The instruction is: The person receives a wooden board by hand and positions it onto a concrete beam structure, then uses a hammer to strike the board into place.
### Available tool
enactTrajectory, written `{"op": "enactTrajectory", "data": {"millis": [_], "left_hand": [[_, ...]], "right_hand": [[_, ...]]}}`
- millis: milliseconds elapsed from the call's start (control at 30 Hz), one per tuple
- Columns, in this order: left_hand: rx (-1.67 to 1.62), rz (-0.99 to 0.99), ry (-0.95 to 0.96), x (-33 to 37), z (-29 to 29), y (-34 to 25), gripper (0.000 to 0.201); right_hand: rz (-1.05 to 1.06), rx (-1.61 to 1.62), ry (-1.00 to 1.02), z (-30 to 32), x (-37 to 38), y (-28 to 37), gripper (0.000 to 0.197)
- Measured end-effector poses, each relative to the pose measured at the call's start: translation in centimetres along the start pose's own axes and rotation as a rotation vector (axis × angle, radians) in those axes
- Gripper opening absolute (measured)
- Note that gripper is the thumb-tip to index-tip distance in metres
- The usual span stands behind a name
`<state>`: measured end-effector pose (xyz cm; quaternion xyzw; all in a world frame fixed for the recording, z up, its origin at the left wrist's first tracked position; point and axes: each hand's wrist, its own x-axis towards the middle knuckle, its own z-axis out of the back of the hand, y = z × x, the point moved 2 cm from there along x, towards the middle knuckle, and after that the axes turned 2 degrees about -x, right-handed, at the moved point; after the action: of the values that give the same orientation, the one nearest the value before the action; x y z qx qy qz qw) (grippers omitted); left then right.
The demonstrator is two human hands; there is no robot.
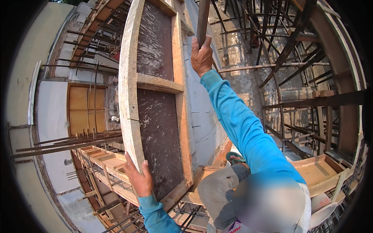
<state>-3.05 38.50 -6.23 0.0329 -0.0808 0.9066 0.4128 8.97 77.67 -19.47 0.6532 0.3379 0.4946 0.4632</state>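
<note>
A long wooden formwork panel (160,128) stands in front of me, with pale timber edges, a cross brace and a dark, whitish-smeared face. My left hand (139,178) holds its lower left edge board, the thumb on the inner side and the fingers round the outside. Farther up and to the right, my right hand (202,56) is wrapped round a brown pole (203,19), which runs out past the top of the view. The pole's material is hard to tell. Its stretch inside my fist is hidden.
A light grey wall face (201,120) lies just right of the panel. Rusty rebar (70,144) sticks out on the left, above timber formwork (105,165). Many slanted props (289,46) fill the right side. My sandalled foot (235,157) is close to the panel's base.
</note>
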Motion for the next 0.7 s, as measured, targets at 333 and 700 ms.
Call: {"op": "enactTrajectory", "data": {"millis": [333, 700], "left_hand": [[0.045, 0.044, 0.005, 0.0, 0.0, 0.2, 0.07], [0.022, 0.005, -0.004, 0.2, -0.2, -0.2, 0.069]], "right_hand": [[-0.703, -0.415, 0.961, -2.0, -6.1, -8.4, 0.041], [0.091, -0.018, 0.228, -2.7, 0.2, -2.6, 0.033]]}}
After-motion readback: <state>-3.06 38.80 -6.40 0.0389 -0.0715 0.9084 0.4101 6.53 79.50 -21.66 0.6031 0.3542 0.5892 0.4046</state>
